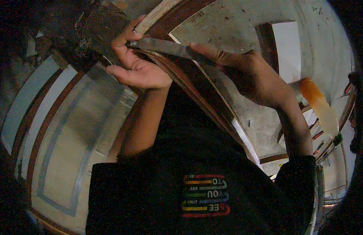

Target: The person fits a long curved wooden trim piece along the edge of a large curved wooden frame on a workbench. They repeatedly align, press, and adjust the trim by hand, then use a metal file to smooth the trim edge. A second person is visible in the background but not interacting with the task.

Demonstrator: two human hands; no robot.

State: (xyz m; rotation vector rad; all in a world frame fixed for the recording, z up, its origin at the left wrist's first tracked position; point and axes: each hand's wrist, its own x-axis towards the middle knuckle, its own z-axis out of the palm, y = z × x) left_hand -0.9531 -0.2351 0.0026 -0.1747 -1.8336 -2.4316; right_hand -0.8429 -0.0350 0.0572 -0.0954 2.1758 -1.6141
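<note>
The right hand (250,74) slants inward, fingers clamped on a gray bar (162,46); the left hand (144,73) curls at its end, fingers apart.

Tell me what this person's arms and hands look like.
The left hand and right hand are ungloved, the forearms bare, with no cables or wristbands visible. Short black sleeves belong to a black shirt with a multicoloured striped print.

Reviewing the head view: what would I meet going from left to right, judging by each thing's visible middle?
Pale blue-grey panel, white strip, framed panel with a grey border, left hand, flat grey bar, right hand, white board, orange-and-cream object.
</note>
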